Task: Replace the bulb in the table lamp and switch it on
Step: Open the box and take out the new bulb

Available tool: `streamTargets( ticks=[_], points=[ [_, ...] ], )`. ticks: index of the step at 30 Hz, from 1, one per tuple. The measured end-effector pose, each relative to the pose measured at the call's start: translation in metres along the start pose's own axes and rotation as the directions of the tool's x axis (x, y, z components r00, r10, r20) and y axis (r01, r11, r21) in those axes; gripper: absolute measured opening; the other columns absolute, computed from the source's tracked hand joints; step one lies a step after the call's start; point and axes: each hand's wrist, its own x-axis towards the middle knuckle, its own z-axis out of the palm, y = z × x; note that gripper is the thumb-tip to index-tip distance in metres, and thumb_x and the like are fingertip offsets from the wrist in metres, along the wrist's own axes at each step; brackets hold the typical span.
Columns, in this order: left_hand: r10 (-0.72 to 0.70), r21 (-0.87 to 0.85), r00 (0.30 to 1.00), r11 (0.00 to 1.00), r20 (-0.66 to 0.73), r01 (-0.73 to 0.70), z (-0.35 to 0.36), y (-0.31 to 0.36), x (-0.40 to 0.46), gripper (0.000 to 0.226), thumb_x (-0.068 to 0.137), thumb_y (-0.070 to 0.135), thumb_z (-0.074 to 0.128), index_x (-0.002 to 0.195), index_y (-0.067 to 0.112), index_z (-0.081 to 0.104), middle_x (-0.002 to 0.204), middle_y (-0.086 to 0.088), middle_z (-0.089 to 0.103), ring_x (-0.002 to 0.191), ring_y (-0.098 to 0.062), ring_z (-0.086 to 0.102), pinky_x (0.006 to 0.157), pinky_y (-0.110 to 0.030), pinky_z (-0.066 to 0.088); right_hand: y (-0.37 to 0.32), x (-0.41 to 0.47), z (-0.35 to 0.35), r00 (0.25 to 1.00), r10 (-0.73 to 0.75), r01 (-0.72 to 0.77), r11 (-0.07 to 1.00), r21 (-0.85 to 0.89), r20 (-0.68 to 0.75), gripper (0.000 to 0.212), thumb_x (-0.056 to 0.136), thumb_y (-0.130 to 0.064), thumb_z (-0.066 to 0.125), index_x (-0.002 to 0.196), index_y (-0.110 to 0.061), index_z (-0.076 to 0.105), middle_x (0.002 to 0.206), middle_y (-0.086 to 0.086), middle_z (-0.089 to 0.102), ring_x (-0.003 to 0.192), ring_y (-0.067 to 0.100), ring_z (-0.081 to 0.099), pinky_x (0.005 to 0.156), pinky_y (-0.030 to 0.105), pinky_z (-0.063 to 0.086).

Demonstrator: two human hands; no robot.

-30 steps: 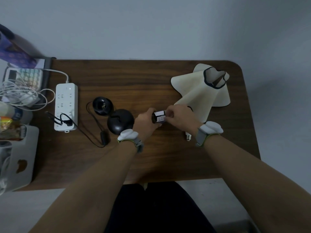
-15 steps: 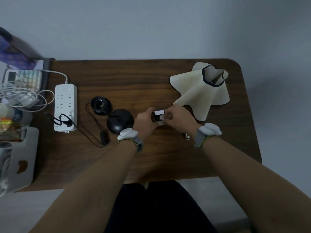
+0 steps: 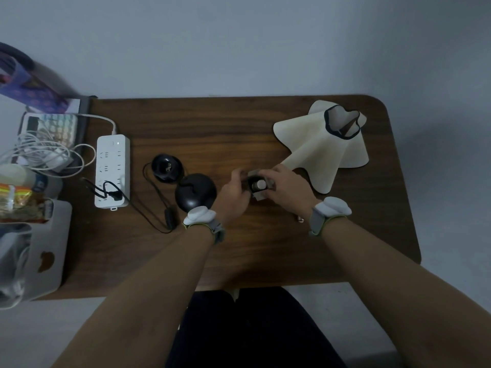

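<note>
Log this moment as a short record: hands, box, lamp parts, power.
left hand: grips bulb box
right hand: holds box, flaps open
box contents: rounded end showing inside
shade: off, lying on table
lamp base: on table, socket beside it
old bulb: mostly hidden by right wrist
power strip: black plug in

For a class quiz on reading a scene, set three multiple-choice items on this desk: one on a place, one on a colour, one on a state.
1. Where does the lampshade lie?
A. far right of the table
B. on the power strip
C. on the floor

2. What colour is the power strip?
A. black
B. white
C. red

3. What state is the small box in?
A. sealed, lying alone
B. crushed flat
C. open, held by both hands

Answers: 1 A, it lies by the table's right edge. 2 B, its casing is white. 3 C, the left hand and right hand grip it, flaps apart.
</note>
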Motion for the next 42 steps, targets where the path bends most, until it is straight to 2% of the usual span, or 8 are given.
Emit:
streamTargets(
  ticks=[4,9,17,24,29,34,38,42],
  points=[
    [0.104,-0.139,0.994,0.985,-0.022,-0.106,0.001,0.005,-0.006,0.068,0.095,0.041,0.069,0.146,0.025,0.027,0.135,-0.001,0.056,0.113,-0.017,0.065,0.095,-0.039,0.057,-0.001,0.001,0.000,1.000,-0.009,0.009,1.000,-0.025,0.003,0.051,0.097,-0.047,0.066,0.144,-0.035,0.052,0.127,0.002,0.052,0.102,0.029,0.063,0.083,0.047,0.057],
    [0.231,0.027,0.973,0.973,-0.011,-0.231,0.002,0.007,-0.006,0.055,0.092,0.043,0.075,0.134,0.026,0.043,0.127,0.000,0.051,0.105,-0.019,0.061,0.090,-0.045,0.056,-0.001,0.001,-0.001,1.000,0.007,-0.006,0.999,-0.031,0.014,0.053,0.095,-0.043,0.069,0.143,-0.032,0.051,0.128,0.003,0.053,0.103,0.032,0.063,0.083,0.047,0.056],
    [0.190,0.059,0.981,0.980,-0.039,-0.188,0.001,0.012,-0.006,0.077,0.086,0.041,0.082,0.148,0.020,0.041,0.143,-0.002,0.056,0.120,-0.021,0.064,0.100,-0.043,0.055,-0.003,0.003,-0.003,1.000,0.011,-0.010,0.999,-0.034,0.005,0.049,0.091,-0.042,0.074,0.133,-0.022,0.057,0.122,0.004,0.055,0.101,0.029,0.062,0.082,0.045,0.055],
    [0.219,0.219,0.973,0.955,-0.071,-0.199,0.001,0.012,-0.004,0.076,0.087,0.041,0.080,0.149,0.012,0.047,0.139,-0.007,0.060,0.123,-0.025,0.061,0.101,-0.041,0.051,-0.007,0.006,-0.008,1.000,-0.011,0.010,0.996,-0.084,-0.009,0.034,0.100,-0.045,0.057,0.124,-0.021,0.062,0.113,0.003,0.056,0.095,0.025,0.060,0.081,0.043,0.056],
    [0.204,0.253,0.975,0.951,-0.086,-0.177,0.002,0.014,-0.001,0.074,0.086,0.042,0.081,0.147,0.012,0.051,0.135,-0.008,0.062,0.120,-0.027,0.062,0.097,-0.043,0.052,-0.013,0.009,-0.011,1.000,-0.018,0.014,0.985,-0.172,-0.019,0.030,0.097,-0.045,0.062,0.116,-0.022,0.064,0.111,0.005,0.053,0.092,0.029,0.061,0.077,0.041,0.055],
    [0.182,0.264,0.981,0.952,-0.070,-0.158,-0.001,0.014,0.002,0.075,0.084,0.042,0.082,0.146,0.013,0.052,0.136,-0.008,0.062,0.121,-0.028,0.061,0.098,-0.041,0.051,-0.014,0.018,-0.014,1.000,-0.009,0.003,0.973,-0.232,-0.025,0.025,0.093,-0.045,0.070,0.107,-0.026,0.075,0.103,0.003,0.053,0.092,0.027,0.060,0.066,0.032,0.040],
    [0.178,0.285,0.983,0.945,-0.048,-0.158,-0.002,0.014,0.004,0.075,0.083,0.037,0.084,0.146,0.012,0.051,0.137,-0.008,0.061,0.124,-0.029,0.060,0.100,-0.041,0.050,-0.016,0.026,-0.018,1.000,0.015,-0.014,0.975,-0.223,0.002,0.023,0.090,-0.046,0.074,0.105,-0.029,0.080,0.103,0.002,0.068,0.093,0.024,0.063,0.065,0.031,0.043],
    [0.171,0.281,0.984,0.947,-0.043,-0.153,-0.003,0.013,0.005,0.078,0.082,0.038,0.084,0.147,0.014,0.050,0.138,-0.008,0.061,0.125,-0.028,0.060,0.102,-0.042,0.050,-0.016,0.028,-0.020,0.998,0.065,-0.061,0.985,-0.164,0.021,0.025,0.089,-0.048,0.076,0.106,-0.031,0.080,0.101,-0.002,0.071,0.090,0.021,0.066,0.065,0.031,0.048]
  ],
)
